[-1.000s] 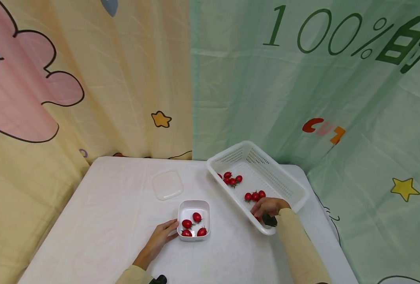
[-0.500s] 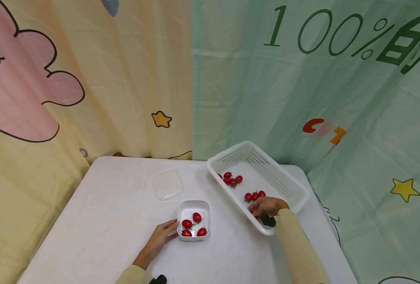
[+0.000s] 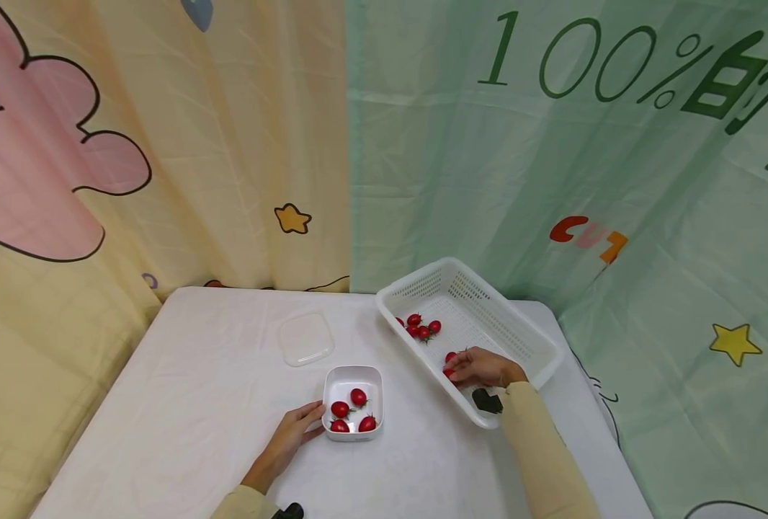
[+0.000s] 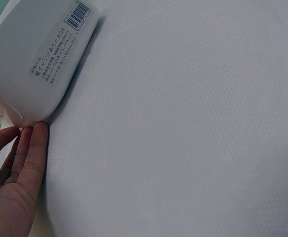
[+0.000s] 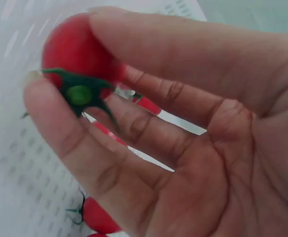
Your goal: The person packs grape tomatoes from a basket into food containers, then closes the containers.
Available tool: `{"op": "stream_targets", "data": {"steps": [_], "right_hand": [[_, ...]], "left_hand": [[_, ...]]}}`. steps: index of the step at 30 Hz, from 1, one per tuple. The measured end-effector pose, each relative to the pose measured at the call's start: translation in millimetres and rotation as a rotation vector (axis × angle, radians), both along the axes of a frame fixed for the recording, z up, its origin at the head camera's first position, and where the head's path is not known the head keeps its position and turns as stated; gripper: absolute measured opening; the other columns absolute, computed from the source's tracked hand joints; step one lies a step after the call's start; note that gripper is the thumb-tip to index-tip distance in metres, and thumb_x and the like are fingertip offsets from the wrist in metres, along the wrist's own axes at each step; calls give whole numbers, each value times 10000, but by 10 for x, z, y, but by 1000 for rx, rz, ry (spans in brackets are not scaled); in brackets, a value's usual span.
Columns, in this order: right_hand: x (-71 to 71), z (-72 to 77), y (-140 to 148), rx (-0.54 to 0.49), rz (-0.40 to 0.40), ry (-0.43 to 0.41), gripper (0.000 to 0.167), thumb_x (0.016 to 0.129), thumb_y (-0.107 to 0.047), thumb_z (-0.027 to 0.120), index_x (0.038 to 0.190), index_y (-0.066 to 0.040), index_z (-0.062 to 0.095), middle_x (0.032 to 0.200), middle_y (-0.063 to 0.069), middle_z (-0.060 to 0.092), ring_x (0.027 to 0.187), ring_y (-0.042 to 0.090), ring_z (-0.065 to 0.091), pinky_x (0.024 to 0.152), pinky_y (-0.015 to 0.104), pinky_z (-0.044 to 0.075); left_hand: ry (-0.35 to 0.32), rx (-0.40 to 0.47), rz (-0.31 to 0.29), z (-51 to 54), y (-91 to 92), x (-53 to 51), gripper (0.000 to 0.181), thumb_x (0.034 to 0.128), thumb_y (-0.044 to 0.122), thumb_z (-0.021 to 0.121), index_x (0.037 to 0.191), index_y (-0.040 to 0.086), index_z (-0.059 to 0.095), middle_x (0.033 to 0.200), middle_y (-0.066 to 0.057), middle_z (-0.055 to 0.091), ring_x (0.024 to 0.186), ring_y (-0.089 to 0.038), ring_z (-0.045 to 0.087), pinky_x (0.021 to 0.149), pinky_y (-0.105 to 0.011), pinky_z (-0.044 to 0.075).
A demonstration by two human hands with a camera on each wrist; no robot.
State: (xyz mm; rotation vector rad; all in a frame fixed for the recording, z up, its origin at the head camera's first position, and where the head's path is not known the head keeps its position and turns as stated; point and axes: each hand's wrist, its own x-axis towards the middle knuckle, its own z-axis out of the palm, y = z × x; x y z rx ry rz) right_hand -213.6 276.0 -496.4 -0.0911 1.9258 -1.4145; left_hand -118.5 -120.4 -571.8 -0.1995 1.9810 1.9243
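Note:
My right hand pinches a cherry tomato between thumb and fingertips. Its green stem cap shows in the right wrist view. The hand is inside the white basket, over other cherry tomatoes that it partly hides. Several more lie in a cluster, such as one tomato, toward the basket's left end. My left hand touches the near left corner of a small square white container, its fingers nearly straight. Inside that container sit several cherry tomatoes, one of them a tomato at the back.
A clear square lid lies flat on the white-covered table, behind the container. Patterned curtains hang close behind and beside the table. The container's side bears a printed label.
My right hand has moved left and slightly away from me within the basket, lifting a cherry tomato in its fingers. The left hand and the container have stayed in place.

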Motion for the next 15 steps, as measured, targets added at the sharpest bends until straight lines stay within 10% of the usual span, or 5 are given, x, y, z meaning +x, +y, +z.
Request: {"op": "stream_targets", "data": {"steps": [15], "right_hand": [[97, 200, -173, 41, -146, 163, 323, 887, -182, 697, 1141, 9, 637, 1010, 71, 685, 870, 223, 669, 975, 546, 478]], "left_hand": [[3, 11, 27, 6, 8, 18, 562, 992, 263, 542, 1324, -179, 437, 1384, -328, 436, 1218, -412, 512, 956, -454, 509]]}}
